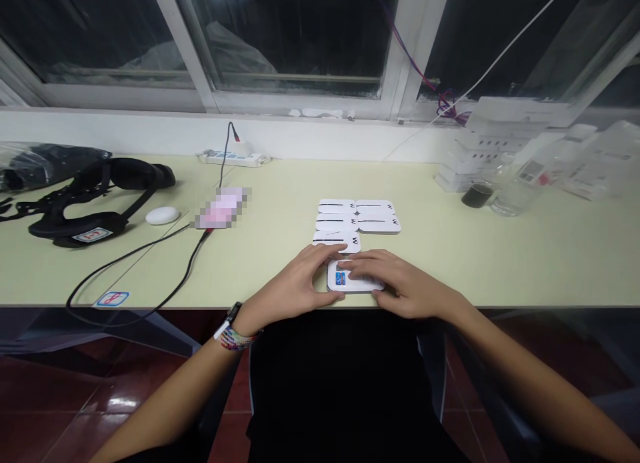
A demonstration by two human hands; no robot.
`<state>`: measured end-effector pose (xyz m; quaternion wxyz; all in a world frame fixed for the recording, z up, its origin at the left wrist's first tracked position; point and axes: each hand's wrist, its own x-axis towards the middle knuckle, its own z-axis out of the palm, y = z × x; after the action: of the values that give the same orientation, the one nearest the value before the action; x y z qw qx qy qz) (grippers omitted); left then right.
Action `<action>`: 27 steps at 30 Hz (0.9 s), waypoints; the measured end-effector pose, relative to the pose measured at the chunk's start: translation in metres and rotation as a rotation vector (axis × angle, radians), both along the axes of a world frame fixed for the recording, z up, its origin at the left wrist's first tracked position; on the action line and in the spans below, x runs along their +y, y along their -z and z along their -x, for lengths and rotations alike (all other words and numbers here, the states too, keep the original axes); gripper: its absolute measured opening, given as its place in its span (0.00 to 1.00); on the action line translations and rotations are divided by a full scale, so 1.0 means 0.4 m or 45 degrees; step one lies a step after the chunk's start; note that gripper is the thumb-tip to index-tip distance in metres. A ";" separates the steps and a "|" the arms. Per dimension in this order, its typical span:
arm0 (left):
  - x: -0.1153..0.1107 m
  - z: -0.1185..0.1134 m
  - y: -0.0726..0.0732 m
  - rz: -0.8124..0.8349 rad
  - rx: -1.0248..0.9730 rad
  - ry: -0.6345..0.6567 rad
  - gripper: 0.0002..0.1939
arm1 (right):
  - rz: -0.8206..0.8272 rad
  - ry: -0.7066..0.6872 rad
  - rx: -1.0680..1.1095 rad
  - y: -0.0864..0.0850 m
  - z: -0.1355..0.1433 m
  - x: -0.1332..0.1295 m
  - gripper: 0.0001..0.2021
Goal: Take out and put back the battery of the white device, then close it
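At the front edge of the table lies a flat white rounded-corner device (366, 284) with a blue sticker near its left end. My left hand (305, 276) curves around its left end, thumb at the near edge and fingers at the far side. Over its right part rests my right hand (400, 283), fingers across the top and thumb against the near edge. Just beyond are several similar flat white devices (334, 221), laid in two columns, each with a dark line and a "W"-like mark. My left fingertips partly cover the nearest of these.
Left on the table (280, 249) are a black headset (107, 216), a white oval object (163, 215), a blurred-out pink item (223, 208) with a black cable, and a power strip (235, 157). White boxes (480, 149) and clear bottles (520, 183) stand at the right.
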<state>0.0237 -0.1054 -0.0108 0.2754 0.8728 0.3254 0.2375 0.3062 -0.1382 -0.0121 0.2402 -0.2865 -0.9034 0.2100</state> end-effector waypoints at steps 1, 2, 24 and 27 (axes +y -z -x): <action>0.000 0.001 0.001 -0.003 0.003 -0.002 0.40 | -0.012 -0.011 0.009 0.002 0.001 0.000 0.37; 0.001 0.001 0.002 -0.006 0.003 -0.004 0.40 | -0.031 -0.021 0.023 0.003 0.000 -0.001 0.36; -0.002 -0.001 -0.005 -0.068 -0.020 0.040 0.26 | -0.053 0.240 0.236 0.038 -0.056 -0.040 0.19; -0.001 -0.001 -0.003 -0.072 -0.024 0.045 0.25 | -0.044 0.249 0.259 0.040 -0.057 -0.041 0.19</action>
<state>0.0239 -0.1060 -0.0095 0.2578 0.8836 0.3003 0.2500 0.3291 -0.1546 -0.0280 0.3546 -0.3463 -0.8457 0.1979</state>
